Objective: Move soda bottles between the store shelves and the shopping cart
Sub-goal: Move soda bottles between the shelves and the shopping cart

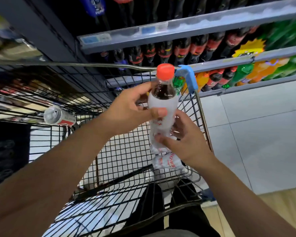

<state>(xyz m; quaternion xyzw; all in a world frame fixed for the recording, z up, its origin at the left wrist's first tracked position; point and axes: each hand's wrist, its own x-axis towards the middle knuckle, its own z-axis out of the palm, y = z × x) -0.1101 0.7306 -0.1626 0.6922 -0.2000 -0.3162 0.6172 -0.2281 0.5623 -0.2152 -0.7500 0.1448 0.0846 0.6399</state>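
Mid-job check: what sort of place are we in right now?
Most likely a supermarket drinks aisle: store shelves carry rows of soda bottles behind price-tag strips, and a wire shopping cart stands in front. The left hand and right hand grip a red-capped cola bottle.

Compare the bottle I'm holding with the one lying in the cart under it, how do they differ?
The held bottle is nearly upright above the cart, gripped by the left hand and right hand; the lying bottle rests on its side on the wire floor, untouched. The held bottle shows a red cap and dark soda; the lying bottle shows only its wrap. Both have white wraps with red lettering.
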